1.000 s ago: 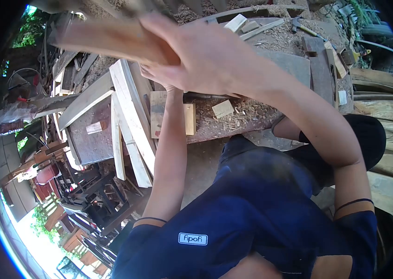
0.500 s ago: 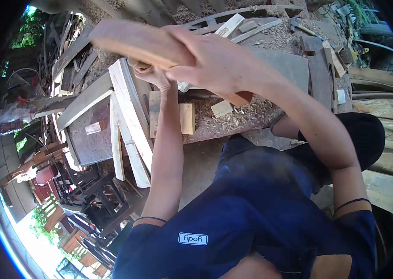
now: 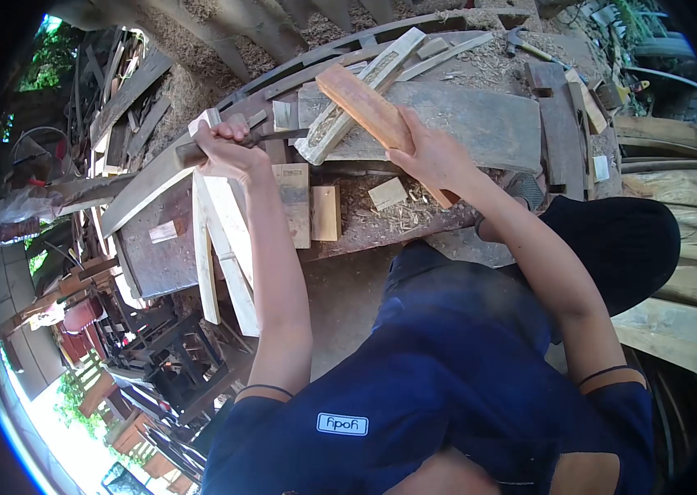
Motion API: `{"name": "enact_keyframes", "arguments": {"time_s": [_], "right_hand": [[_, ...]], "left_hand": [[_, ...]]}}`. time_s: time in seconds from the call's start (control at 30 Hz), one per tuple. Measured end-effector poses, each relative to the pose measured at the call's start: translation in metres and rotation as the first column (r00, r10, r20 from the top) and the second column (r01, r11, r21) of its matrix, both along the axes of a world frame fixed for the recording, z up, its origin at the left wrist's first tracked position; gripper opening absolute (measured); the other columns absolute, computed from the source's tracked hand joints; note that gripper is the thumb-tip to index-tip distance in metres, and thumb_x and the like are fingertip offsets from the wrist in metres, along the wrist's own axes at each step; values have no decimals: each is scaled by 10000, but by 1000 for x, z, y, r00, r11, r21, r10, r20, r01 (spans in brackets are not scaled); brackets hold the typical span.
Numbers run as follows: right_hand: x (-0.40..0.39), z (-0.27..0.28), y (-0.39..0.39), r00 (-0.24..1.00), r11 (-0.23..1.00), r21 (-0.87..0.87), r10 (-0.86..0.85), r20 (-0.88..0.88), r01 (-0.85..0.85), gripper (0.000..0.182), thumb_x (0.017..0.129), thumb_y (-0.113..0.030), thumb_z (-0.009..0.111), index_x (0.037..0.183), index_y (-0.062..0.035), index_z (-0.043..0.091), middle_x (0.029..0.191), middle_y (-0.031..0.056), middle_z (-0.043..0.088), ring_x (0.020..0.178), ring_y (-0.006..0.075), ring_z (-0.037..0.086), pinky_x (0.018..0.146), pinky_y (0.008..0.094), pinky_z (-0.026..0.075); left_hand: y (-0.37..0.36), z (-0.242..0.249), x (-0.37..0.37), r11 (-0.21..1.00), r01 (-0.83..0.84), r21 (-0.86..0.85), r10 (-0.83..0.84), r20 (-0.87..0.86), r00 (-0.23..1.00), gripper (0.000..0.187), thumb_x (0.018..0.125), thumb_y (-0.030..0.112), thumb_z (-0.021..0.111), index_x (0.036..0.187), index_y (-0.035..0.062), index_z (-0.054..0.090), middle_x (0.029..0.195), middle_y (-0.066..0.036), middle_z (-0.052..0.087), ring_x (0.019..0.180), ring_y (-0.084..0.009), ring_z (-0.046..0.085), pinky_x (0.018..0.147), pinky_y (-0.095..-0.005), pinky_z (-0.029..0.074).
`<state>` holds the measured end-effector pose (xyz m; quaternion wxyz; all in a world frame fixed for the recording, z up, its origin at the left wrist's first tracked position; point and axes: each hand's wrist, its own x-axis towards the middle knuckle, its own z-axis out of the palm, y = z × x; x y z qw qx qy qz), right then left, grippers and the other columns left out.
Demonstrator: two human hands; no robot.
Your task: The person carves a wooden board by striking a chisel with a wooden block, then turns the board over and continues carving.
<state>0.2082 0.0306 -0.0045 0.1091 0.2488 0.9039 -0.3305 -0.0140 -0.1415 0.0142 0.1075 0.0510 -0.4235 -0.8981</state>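
My right hand (image 3: pixel 429 155) grips a reddish-brown wooden block (image 3: pixel 365 106) near its middle, holding it slantwise over the bench. My left hand (image 3: pixel 231 150) is closed round the wooden handle of a chisel-like tool (image 3: pixel 192 155); its thin dark blade points right toward a pale carved wood piece (image 3: pixel 328 132). That carved piece lies slanted across a wide grey board (image 3: pixel 472 124). Below the blade sit two small flat wood blocks, one brownish (image 3: pixel 292 202) and one yellower (image 3: pixel 326 213).
Long pale planks (image 3: pixel 229 239) lean at the bench's left. A hammer (image 3: pixel 530 45) lies at the back right. Wood shavings (image 3: pixel 414 213) and a small offcut (image 3: pixel 388 194) are near the front edge. Stacked timber (image 3: pixel 670 206) stands at the right.
The reddish-brown block has moved right and down with my right hand. My left hand has shifted left and away from it, and the tool's blade now shows.
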Motion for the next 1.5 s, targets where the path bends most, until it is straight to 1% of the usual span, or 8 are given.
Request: {"name": "enact_keyframes", "arguments": {"time_s": [0.5, 0.67, 0.77, 1.0, 1.2, 1.33, 1.4, 1.5], "right_hand": [[-7, 7, 1, 1000, 1000, -14, 16, -9, -16, 796, 852, -421, 602, 1498, -82, 283, 966, 274, 691, 896, 451, 681, 827, 523, 545], [-40, 91, -2, 935, 979, -189, 7, -355, -79, 847, 861, -513, 646, 1484, -48, 311, 1094, 264, 666, 950, 371, 696, 850, 426, 543], [-64, 165, -18, 805, 962, -149, 100, -585, -227, 737, 840, -427, 618, 1425, -60, 362, 941, 245, 698, 795, 385, 713, 742, 468, 581], [-81, 178, -28, 845, 892, 219, 447, -293, -395, 622, 844, -307, 612, 1415, -125, 444, 921, 212, 716, 873, 345, 717, 818, 483, 571], [-69, 172, -37, 806, 960, 78, 269, -527, -270, 689, 861, -408, 659, 1427, -96, 418, 906, 204, 707, 860, 393, 694, 774, 480, 550], [-64, 164, -27, 905, 936, 31, 348, -243, -351, 756, 864, -454, 629, 1471, -91, 363, 1075, 254, 671, 1001, 400, 664, 886, 485, 520], [-57, 148, -16, 953, 934, -274, 159, -256, -230, 796, 860, -488, 620, 1489, -90, 338, 1151, 275, 642, 1075, 392, 644, 940, 462, 500], [-44, 78, 5, 968, 962, -252, 37, -249, -102, 858, 847, -500, 632, 1506, -74, 283, 1216, 290, 612, 1127, 402, 620, 956, 449, 486]], "left_hand": [[31, 2, 27, 961, 39, -275, -83, -148, 986, 218, 871, 22, 644, 791, 67, 446, 558, -16, 477, 441, -75, 423, 398, -243, 357], [46, -5, 27, 942, -38, -333, -30, -196, 980, 218, 855, 84, 698, 785, 55, 494, 616, -17, 538, 446, -72, 444, 383, -221, 385], [40, -28, 22, 911, -82, -404, -24, -250, 968, 255, 820, 152, 755, 848, 25, 536, 801, -67, 601, 703, -149, 599, 621, -308, 539], [32, -56, 23, 972, 221, -81, -227, -84, 970, 248, 823, 149, 751, 860, 21, 541, 838, -73, 605, 748, -159, 603, 667, -321, 540], [26, -72, 23, 888, 401, 226, -422, 54, 905, 243, 826, 147, 747, 870, 18, 546, 870, -79, 609, 787, -168, 605, 707, -332, 541], [30, -59, 29, 784, 490, 381, -548, 53, 835, 240, 828, 145, 745, 875, 17, 548, 886, -81, 611, 807, -172, 607, 727, -337, 541], [47, -37, 29, 958, -120, -261, 40, -292, 956, 230, 829, 130, 751, 869, 13, 557, 830, -63, 610, 762, -170, 600, 706, -327, 532], [39, -13, 35, 912, -3, -410, -110, -251, 962, 235, 818, 74, 761, 835, 35, 530, 700, -48, 585, 589, -128, 552, 539, -265, 480]]}}
